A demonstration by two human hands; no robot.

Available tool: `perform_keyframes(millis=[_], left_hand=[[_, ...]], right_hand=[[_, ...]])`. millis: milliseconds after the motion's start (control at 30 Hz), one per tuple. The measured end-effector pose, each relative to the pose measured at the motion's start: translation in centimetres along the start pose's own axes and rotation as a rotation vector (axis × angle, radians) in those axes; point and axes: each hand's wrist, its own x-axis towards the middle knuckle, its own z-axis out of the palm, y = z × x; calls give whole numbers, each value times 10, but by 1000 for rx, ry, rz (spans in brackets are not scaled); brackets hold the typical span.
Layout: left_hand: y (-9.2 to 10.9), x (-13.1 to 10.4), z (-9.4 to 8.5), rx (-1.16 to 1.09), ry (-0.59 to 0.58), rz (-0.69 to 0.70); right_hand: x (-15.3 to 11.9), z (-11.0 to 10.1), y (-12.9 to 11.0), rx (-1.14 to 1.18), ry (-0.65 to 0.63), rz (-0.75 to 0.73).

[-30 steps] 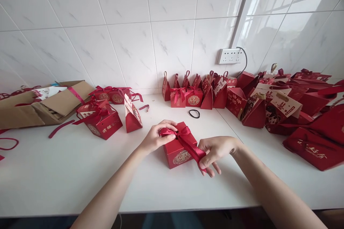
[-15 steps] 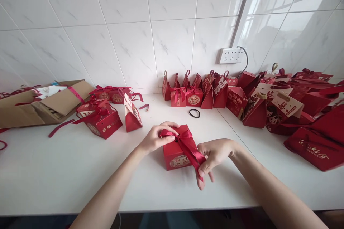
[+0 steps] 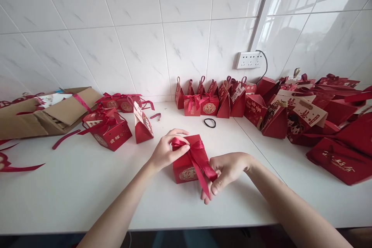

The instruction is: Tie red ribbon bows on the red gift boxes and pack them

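Fingers of left hand pinching satin bow, squarish red box, right hand loose beneath ribbon tails

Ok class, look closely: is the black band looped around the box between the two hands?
No, the black band lies on the white table, beyond the box and not touching it.

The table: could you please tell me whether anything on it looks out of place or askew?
Yes: the pile at the right is jumbled, with boxes leaning at odd angles, unlike the upright row by the wall. A black band lies loose among the red boxes.
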Motion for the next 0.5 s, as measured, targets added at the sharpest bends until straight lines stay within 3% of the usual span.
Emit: perform_keyframes(millis=[267, 500], left_hand=[[2, 2, -2, 45, -47, -43], [4, 2, -1, 55, -62, -111]], right_hand=[[-7, 3, -15, 11, 114, -32], [-5, 2, -18, 42, 34, 23]])
